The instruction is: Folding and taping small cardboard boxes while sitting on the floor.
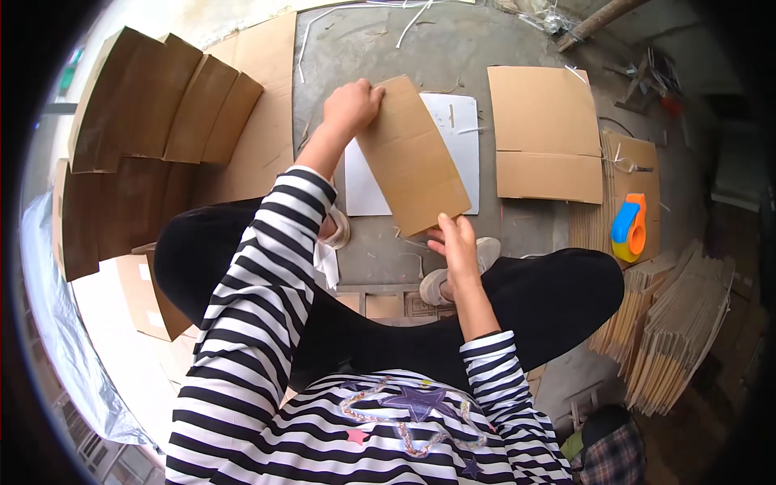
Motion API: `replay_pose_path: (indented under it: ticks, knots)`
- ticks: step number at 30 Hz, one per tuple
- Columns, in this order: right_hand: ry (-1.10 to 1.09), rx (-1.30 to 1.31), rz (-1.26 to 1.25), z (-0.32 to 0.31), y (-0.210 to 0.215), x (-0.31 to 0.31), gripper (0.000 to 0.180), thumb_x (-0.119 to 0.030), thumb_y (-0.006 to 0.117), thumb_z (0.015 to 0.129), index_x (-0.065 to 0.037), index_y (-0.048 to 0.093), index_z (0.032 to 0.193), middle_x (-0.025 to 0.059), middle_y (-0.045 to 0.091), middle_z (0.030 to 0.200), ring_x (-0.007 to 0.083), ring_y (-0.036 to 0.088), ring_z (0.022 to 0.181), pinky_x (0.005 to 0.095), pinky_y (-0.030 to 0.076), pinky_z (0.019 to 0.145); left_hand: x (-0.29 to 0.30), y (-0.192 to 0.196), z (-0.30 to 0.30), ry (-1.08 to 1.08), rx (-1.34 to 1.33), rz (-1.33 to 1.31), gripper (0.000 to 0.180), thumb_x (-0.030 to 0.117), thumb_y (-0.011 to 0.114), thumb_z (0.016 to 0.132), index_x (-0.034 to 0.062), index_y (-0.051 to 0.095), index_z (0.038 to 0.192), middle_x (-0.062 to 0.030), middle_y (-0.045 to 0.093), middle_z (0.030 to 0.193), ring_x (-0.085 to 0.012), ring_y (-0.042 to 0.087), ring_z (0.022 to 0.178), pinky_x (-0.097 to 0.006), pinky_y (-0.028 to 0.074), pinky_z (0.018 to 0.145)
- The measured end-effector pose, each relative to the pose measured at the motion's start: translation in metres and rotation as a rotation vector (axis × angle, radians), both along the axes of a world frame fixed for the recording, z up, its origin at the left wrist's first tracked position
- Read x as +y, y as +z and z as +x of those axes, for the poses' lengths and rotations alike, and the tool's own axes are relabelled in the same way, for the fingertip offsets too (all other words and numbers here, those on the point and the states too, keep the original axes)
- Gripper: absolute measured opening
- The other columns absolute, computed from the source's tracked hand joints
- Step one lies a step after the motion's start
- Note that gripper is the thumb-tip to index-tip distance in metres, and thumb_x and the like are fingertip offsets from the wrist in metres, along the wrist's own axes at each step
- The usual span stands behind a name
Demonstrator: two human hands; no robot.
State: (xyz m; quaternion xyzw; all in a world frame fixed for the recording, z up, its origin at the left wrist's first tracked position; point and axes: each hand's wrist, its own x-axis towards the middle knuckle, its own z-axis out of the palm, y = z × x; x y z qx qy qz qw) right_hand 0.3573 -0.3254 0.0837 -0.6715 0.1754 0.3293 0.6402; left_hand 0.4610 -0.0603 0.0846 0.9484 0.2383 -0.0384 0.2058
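A flat brown piece of cardboard (414, 153) is held at a slant between my two hands. My left hand (353, 107) grips its upper left corner, fingers curled over the edge. At the lower right corner, my right hand (457, 246) pinches the cardboard with the thumb on top; the other fingers are partly behind it. Beneath lies a white board (462, 153) on the grey floor, partly covered by the cardboard.
Several brown boxes (133, 105) are stacked at the left. To the right lies a larger folded cardboard (546, 113), with an orange and blue tape dispenser (634, 228) on cardboard nearby. Bundles of folded cardboard (679, 331) stand at lower right. My shoes flank the board's near side.
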Motion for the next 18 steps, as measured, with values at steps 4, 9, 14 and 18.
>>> replay_pose_path:
  ticks: [4,9,14,18]
  knots:
    - [0.178,-0.413,-0.379,0.09,-0.036,-0.027,0.041,-0.034,0.052,0.086,-0.001,0.054,0.112,0.0083,0.06,0.098,0.0192,0.058,0.085,0.0297,0.047,0.07,-0.01,0.02,-0.051,0.234,0.0,0.06,0.043,0.044,0.045,0.087,0.0036,0.06,0.085,-0.0189,0.064,0.087,-0.0364,0.059,0.087,-0.044,0.046,0.074]
    - [0.285,-0.626,-0.701,0.136,-0.013,-0.006,0.043,-0.033,0.054,0.081,-0.003,0.055,0.113,0.0214,0.056,0.107,0.0352,0.053,0.102,0.0411,0.04,0.09,-0.043,-0.014,-0.107,0.378,-0.241,-0.039,0.033,0.033,0.047,0.089,0.0025,0.059,0.083,-0.0197,0.06,0.083,-0.0371,0.057,0.081,-0.046,0.044,0.07]
    - [0.195,-0.78,-0.649,0.115,-0.012,-0.014,0.043,-0.029,0.056,0.08,-0.005,0.053,0.115,0.0202,0.054,0.108,0.0358,0.051,0.103,0.0426,0.04,0.09,-0.052,-0.012,-0.11,0.36,-0.553,-0.079,0.021,0.023,0.049,0.09,0.0027,0.053,0.088,-0.0157,0.053,0.084,-0.0345,0.052,0.079,-0.044,0.042,0.07]
    - [0.251,-0.84,-0.693,0.118,-0.038,-0.015,0.044,-0.029,0.055,0.081,-0.007,0.05,0.119,0.0201,0.053,0.106,0.035,0.049,0.104,0.0418,0.039,0.091,-0.058,-0.043,-0.12,0.364,-0.385,-0.008,0.028,0.029,0.047,0.09,0.0008,0.049,0.092,-0.0196,0.052,0.089,-0.0375,0.05,0.082,-0.046,0.04,0.074]
